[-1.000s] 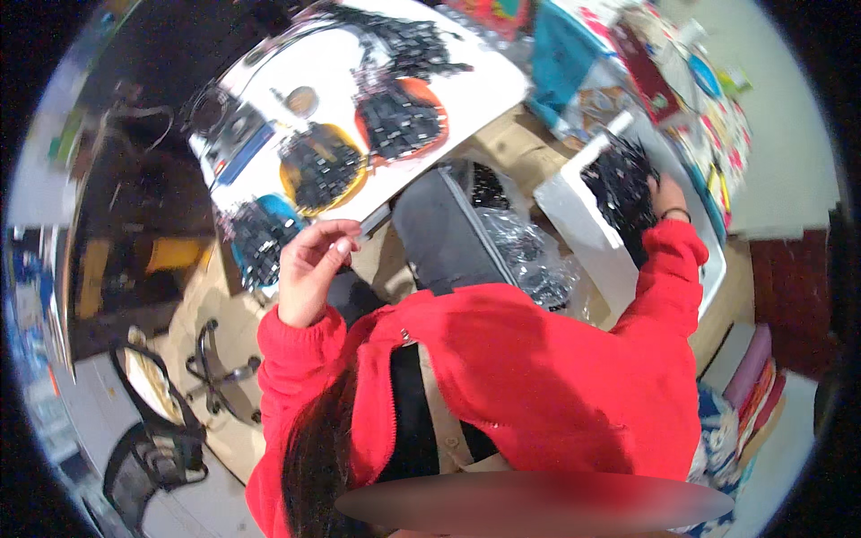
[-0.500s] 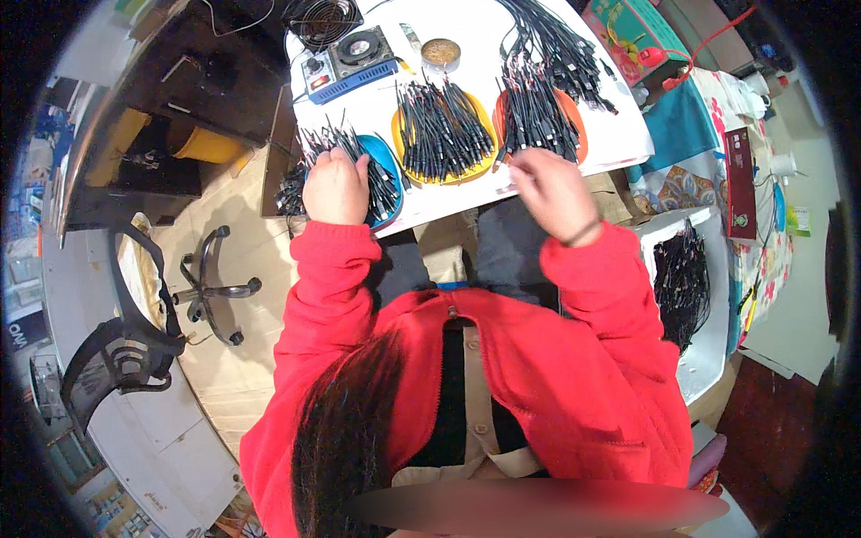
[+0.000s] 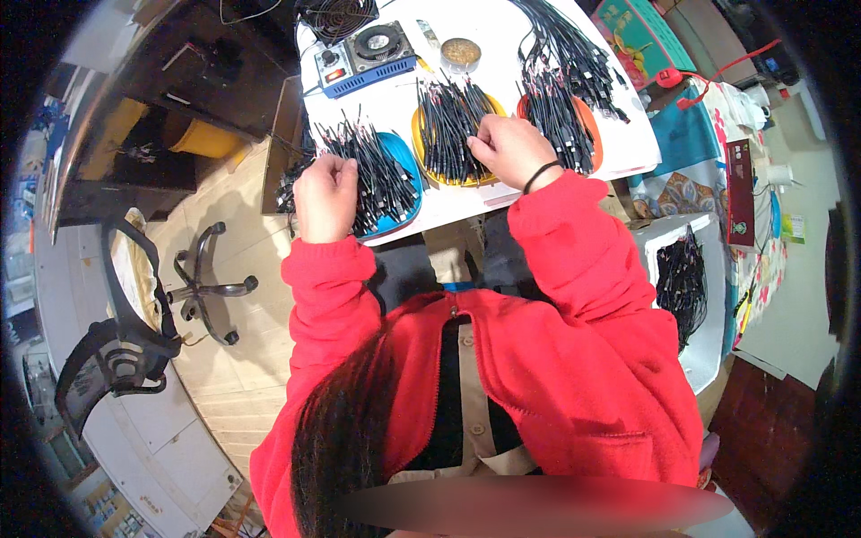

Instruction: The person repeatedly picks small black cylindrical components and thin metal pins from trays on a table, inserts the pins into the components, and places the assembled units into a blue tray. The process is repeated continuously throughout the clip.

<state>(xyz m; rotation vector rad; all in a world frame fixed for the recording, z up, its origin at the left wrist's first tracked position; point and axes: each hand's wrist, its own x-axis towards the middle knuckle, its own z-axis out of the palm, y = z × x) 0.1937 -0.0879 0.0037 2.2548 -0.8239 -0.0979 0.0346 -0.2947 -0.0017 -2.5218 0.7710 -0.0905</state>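
Note right hand [image 3: 518,148] shifted left since the earlier frame, from between yellow tray [image 3: 495,106] and orange tray [image 3: 587,125] to the yellow tray's right side; fingers bent, tips at black cables [image 3: 447,134] there; note left hand [image 3: 326,197] shifted to the left side of blue tray [image 3: 404,154], fingers curled together beside more black cables; cannot tell whether pinching any; see print on dark red box [image 3: 741,193], too small to read.

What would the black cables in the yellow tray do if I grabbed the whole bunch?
The black cables would probably bend, being so thin. A few might slip away, as they look loose. Their ends reach past the yellow tray, so they could tangle.
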